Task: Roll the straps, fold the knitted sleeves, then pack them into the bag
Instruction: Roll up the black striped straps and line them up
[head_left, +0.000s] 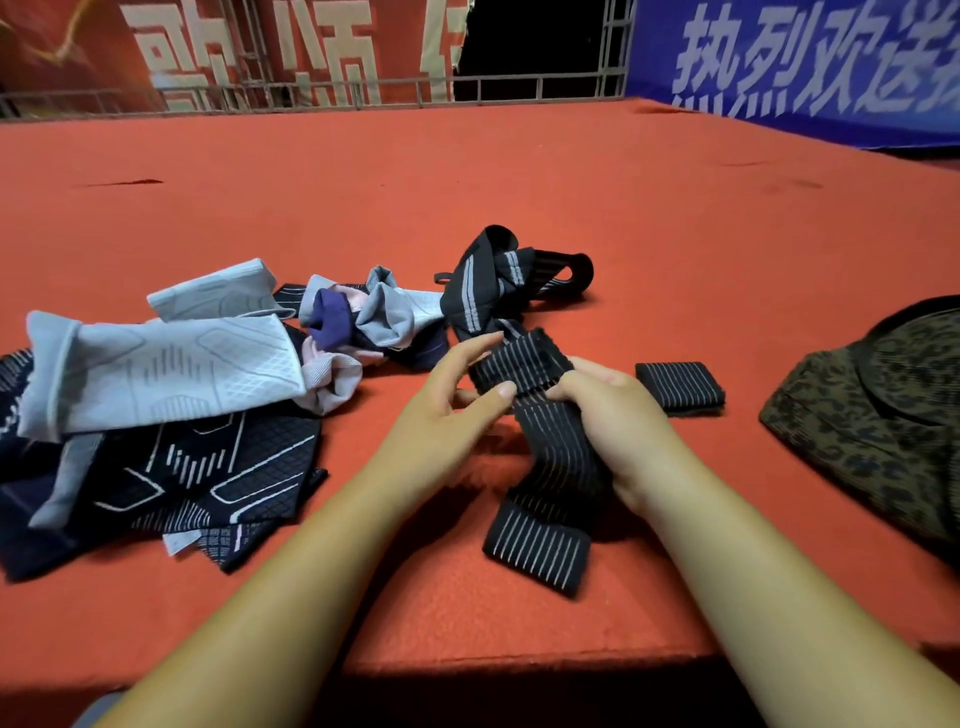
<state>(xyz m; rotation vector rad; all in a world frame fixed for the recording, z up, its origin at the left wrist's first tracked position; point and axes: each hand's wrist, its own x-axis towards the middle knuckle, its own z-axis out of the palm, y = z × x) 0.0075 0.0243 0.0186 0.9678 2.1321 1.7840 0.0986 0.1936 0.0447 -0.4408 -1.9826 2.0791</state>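
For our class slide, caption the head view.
Left hand and right hand grip a half-rolled striped strap beside knitted sleeves.

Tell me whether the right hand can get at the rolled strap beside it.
Probably yes: the rolled strap lies beside the right hand, nothing between them. That hand grips the striped strap, and must release it first.

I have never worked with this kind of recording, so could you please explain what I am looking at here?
No machine here: one camera worn on a person's head looks down at their bare hands. The left hand and right hand both grip a black striped strap, partly rolled, its free end trailing on the red surface. A rolled strap lies to the right, near a leopard-print bag. More black straps lie tangled behind, and a pile of grey and dark knitted sleeves lies on the left.
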